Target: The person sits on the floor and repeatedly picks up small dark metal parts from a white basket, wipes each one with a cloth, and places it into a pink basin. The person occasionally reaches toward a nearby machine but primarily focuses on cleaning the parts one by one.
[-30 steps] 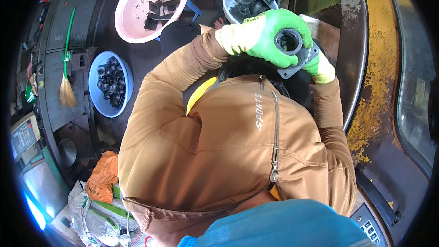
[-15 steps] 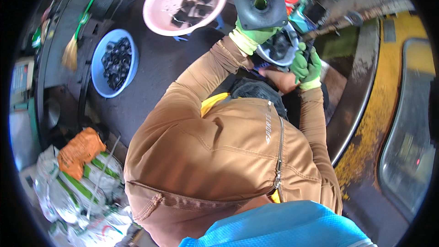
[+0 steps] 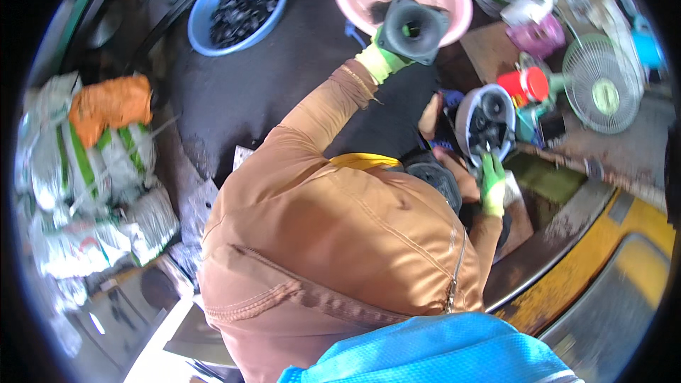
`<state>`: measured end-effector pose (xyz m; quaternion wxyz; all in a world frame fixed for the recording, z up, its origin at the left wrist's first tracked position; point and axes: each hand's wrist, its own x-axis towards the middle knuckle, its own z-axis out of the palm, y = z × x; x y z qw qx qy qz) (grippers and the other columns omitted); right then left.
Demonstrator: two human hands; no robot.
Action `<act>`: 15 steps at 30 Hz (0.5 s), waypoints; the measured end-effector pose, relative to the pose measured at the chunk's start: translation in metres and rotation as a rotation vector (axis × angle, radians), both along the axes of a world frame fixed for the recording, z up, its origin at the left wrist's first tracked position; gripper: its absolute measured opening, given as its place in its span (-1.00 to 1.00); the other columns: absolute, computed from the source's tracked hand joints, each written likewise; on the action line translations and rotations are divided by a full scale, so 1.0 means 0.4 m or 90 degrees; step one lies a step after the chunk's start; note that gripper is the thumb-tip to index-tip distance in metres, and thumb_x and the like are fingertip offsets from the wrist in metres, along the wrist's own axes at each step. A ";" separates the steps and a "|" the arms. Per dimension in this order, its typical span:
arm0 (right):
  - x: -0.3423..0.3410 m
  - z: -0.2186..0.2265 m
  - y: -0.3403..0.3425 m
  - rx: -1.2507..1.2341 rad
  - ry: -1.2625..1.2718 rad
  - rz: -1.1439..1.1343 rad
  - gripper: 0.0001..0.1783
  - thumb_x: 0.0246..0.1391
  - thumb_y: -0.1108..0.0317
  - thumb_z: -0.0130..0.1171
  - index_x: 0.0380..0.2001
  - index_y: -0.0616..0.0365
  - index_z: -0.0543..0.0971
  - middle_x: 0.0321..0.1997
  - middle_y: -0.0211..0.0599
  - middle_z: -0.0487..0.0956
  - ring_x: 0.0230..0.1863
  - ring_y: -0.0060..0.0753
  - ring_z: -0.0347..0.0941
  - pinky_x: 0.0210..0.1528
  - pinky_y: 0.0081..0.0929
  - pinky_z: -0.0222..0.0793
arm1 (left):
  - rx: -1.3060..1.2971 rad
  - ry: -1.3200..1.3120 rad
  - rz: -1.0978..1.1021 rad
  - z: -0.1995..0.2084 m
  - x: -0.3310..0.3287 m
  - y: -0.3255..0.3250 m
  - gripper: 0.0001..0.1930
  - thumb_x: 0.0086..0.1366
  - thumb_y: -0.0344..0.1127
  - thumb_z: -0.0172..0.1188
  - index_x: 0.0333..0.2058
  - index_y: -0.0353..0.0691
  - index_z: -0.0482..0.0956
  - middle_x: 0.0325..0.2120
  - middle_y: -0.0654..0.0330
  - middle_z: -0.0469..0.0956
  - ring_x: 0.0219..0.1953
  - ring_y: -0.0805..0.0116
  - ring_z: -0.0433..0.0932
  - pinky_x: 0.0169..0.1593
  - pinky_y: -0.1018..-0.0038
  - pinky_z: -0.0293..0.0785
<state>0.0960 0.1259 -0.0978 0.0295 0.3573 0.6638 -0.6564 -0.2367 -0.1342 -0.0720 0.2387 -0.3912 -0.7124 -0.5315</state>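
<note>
My left hand [image 3: 384, 59], in a green glove with a yellow-green cuff, grips a black horn-shaped part [image 3: 420, 31] with a square flange and a round hole in its middle. That part is held in front of the near rim of the pink basin [image 3: 462, 1]. My right hand [image 3: 492, 179], gloved too, is at the near edge of a small pale-blue bucket [image 3: 464, 124] with black parts [image 3: 489, 122] in it. Its fingers look drawn together around something with a small pale tip, too blurred to make out.
A blue basin [image 3: 198, 27] full of small black pieces stands at the upper left. Right of the bucket are a red-lidded jug [image 3: 525, 86] and a fan [image 3: 603, 89]. White sacks [image 3: 53, 163] and an orange bag [image 3: 111, 108] lie left. Yellow machinery [image 3: 567, 269] borders the lower right.
The view has swung, shifting the basins and bucket rightward in it. The left hand with the horn-shaped part is now in front of the pink basin, away from the bucket. The right hand has moved to the bucket's edge.
</note>
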 end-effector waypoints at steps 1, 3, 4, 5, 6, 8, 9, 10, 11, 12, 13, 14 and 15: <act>0.016 0.011 0.001 0.039 -0.054 -0.037 -0.82 0.24 0.21 0.06 -0.19 0.02 0.53 -0.66 -0.65 0.26 -0.74 -0.75 0.12 -0.73 -0.68 -0.01 | -0.076 0.099 0.118 -0.058 -0.022 -0.079 -0.84 0.00 -0.42 0.33 -0.37 -0.15 0.59 -0.37 0.15 0.57 -0.35 0.27 0.55 -0.35 0.43 0.42; 0.044 0.022 -0.004 0.025 -0.083 -0.074 -0.78 0.25 0.16 0.05 -0.47 -0.06 0.45 -0.70 -0.64 0.25 -0.76 -0.75 0.10 -0.74 -0.68 -0.02 | -0.185 -0.355 0.156 -0.204 0.003 -0.245 -0.68 0.10 -0.48 0.21 -0.11 -0.16 0.54 -0.23 0.19 0.57 -0.25 0.25 0.54 -0.20 0.43 0.48; 0.055 0.025 -0.005 0.041 -0.123 -0.111 -0.78 0.24 0.16 0.05 -0.45 -0.04 0.46 -0.69 -0.63 0.27 -0.76 -0.75 0.10 -0.74 -0.68 -0.01 | -0.133 -0.535 0.181 -0.272 0.010 -0.325 -0.65 0.14 -0.41 0.18 -0.05 -0.20 0.49 -0.16 0.15 0.56 -0.14 0.20 0.53 -0.09 0.41 0.47; 0.068 0.033 -0.002 0.072 -0.121 -0.086 -0.79 0.24 0.16 0.05 -0.43 -0.02 0.48 -0.68 -0.62 0.28 -0.76 -0.75 0.11 -0.74 -0.69 0.00 | -0.135 -0.649 0.208 -0.332 0.018 -0.404 -0.61 0.19 -0.33 0.15 0.01 -0.24 0.45 -0.10 0.12 0.55 -0.04 0.15 0.52 0.02 0.39 0.46; 0.076 0.038 0.000 0.090 -0.159 -0.114 -0.80 0.24 0.17 0.05 -0.41 -0.01 0.49 -0.67 -0.61 0.30 -0.76 -0.75 0.12 -0.74 -0.69 0.01 | -0.568 -0.635 0.344 -0.376 0.019 -0.493 -0.57 0.23 -0.22 0.10 0.04 -0.29 0.42 -0.01 0.05 0.53 0.10 0.07 0.48 0.14 0.36 0.41; 0.085 0.051 0.011 0.060 -0.134 -0.136 -0.81 0.23 0.18 0.06 -0.36 0.02 0.52 -0.65 -0.59 0.33 -0.75 -0.75 0.14 -0.75 -0.70 0.02 | -0.774 -0.418 0.486 -0.423 -0.017 -0.601 -0.48 0.18 -0.09 0.16 0.00 -0.38 0.44 -0.04 -0.07 0.54 0.06 -0.02 0.51 0.13 0.29 0.41; 0.084 0.056 0.017 0.084 -0.113 -0.126 -0.81 0.23 0.18 0.06 -0.30 0.04 0.54 -0.63 -0.57 0.35 -0.75 -0.75 0.14 -0.75 -0.71 0.02 | -0.459 -0.598 0.610 -0.423 -0.062 -0.641 -0.49 0.18 -0.10 0.16 0.00 -0.36 0.44 -0.07 -0.12 0.56 0.00 -0.07 0.54 0.10 0.25 0.43; 0.081 0.059 0.021 0.072 -0.079 -0.125 -0.80 0.23 0.18 0.06 -0.33 0.05 0.52 -0.62 -0.56 0.35 -0.75 -0.75 0.13 -0.75 -0.72 0.02 | -0.222 -0.574 0.596 -0.416 -0.091 -0.676 -0.52 0.20 -0.05 0.13 -0.04 -0.32 0.48 -0.13 -0.13 0.58 -0.08 -0.12 0.57 0.01 0.21 0.48; 0.075 0.059 0.026 0.075 -0.063 -0.129 -0.81 0.23 0.18 0.06 -0.36 0.04 0.50 -0.63 -0.56 0.33 -0.75 -0.75 0.12 -0.75 -0.72 0.01 | -0.406 -0.513 0.598 -0.396 -0.144 -0.707 -0.62 0.22 -0.08 0.11 -0.10 -0.21 0.53 -0.15 0.01 0.58 -0.07 0.01 0.54 0.04 0.23 0.43; 0.070 0.058 0.028 0.068 -0.035 -0.133 -0.81 0.23 0.18 0.06 -0.38 0.03 0.49 -0.63 -0.57 0.32 -0.75 -0.75 0.11 -0.75 -0.72 0.00 | -0.668 -0.372 0.639 -0.372 -0.191 -0.730 -0.71 0.25 -0.11 0.10 -0.16 -0.10 0.58 -0.17 0.14 0.57 -0.05 0.13 0.51 0.06 0.24 0.39; 0.064 0.054 0.030 0.062 -0.036 -0.150 -0.79 0.25 0.18 0.05 -0.41 0.02 0.46 -0.64 -0.58 0.29 -0.74 -0.75 0.10 -0.75 -0.70 -0.03 | -0.916 -0.178 0.646 -0.343 -0.234 -0.750 -0.78 0.27 -0.14 0.08 -0.21 0.00 0.63 -0.19 0.28 0.57 -0.03 0.26 0.48 0.09 0.26 0.35; 0.062 0.048 0.030 0.038 -0.017 -0.158 -0.80 0.26 0.18 0.04 -0.41 -0.01 0.47 -0.65 -0.63 0.26 -0.74 -0.75 0.08 -0.74 -0.69 -0.06 | -0.980 -0.147 0.571 -0.315 -0.274 -0.750 -0.76 0.27 -0.13 0.04 -0.18 0.03 0.62 -0.15 0.30 0.56 0.08 0.28 0.40 0.21 0.26 0.21; 0.062 0.040 0.029 0.039 0.008 -0.155 -0.80 0.26 0.16 0.04 -0.42 -0.03 0.46 -0.66 -0.64 0.26 -0.74 -0.74 0.08 -0.73 -0.68 -0.06 | -0.886 -0.149 0.590 -0.294 -0.297 -0.728 -0.75 0.27 -0.16 0.03 -0.16 0.01 0.60 -0.12 0.29 0.54 0.08 0.26 0.40 0.22 0.24 0.21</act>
